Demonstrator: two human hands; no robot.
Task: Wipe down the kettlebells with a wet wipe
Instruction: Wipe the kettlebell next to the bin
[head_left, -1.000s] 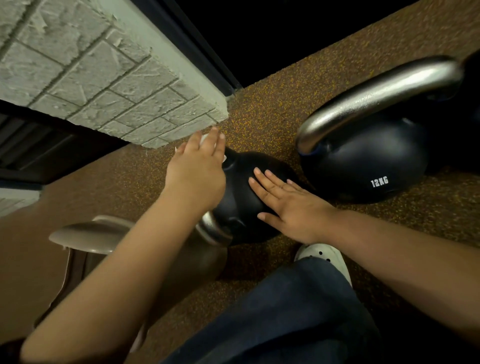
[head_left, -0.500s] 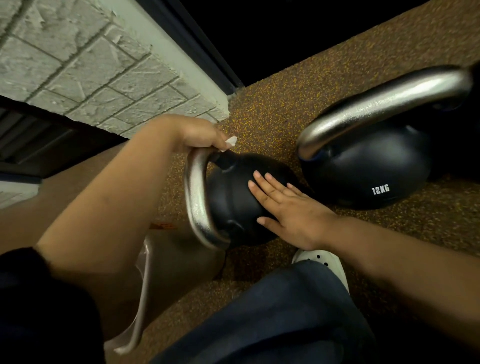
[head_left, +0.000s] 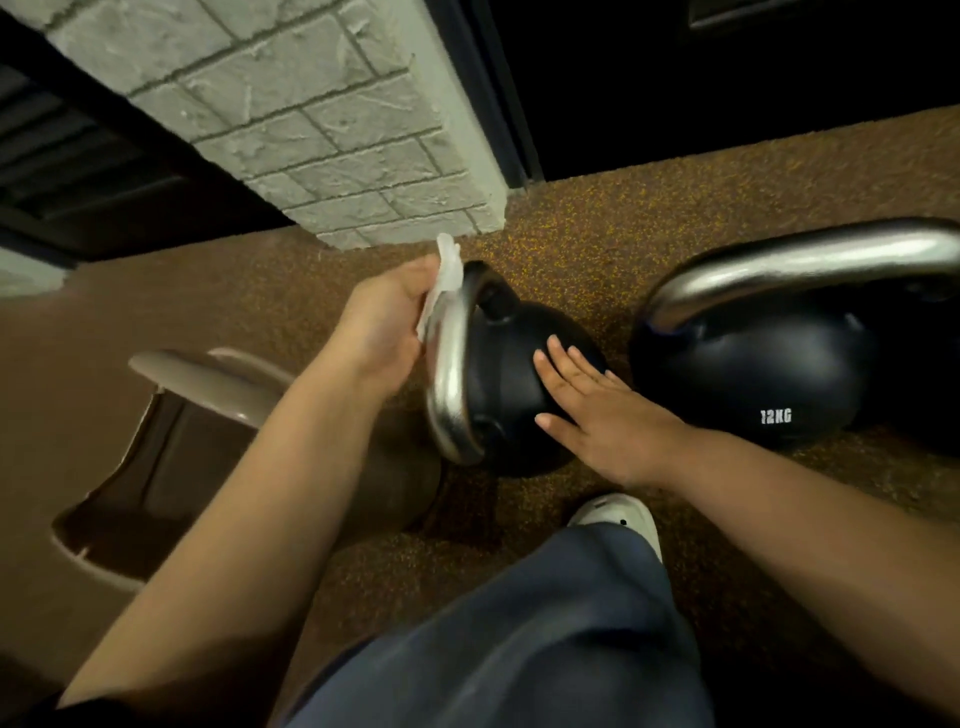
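Small kettlebell tipped on floor, beside brick pillar. Left hand clamped on wipe against its steel handle; right hand flat, open on the bell. 12KG kettlebell close right, cut off by frame. Bin left, partly hidden by forearm.
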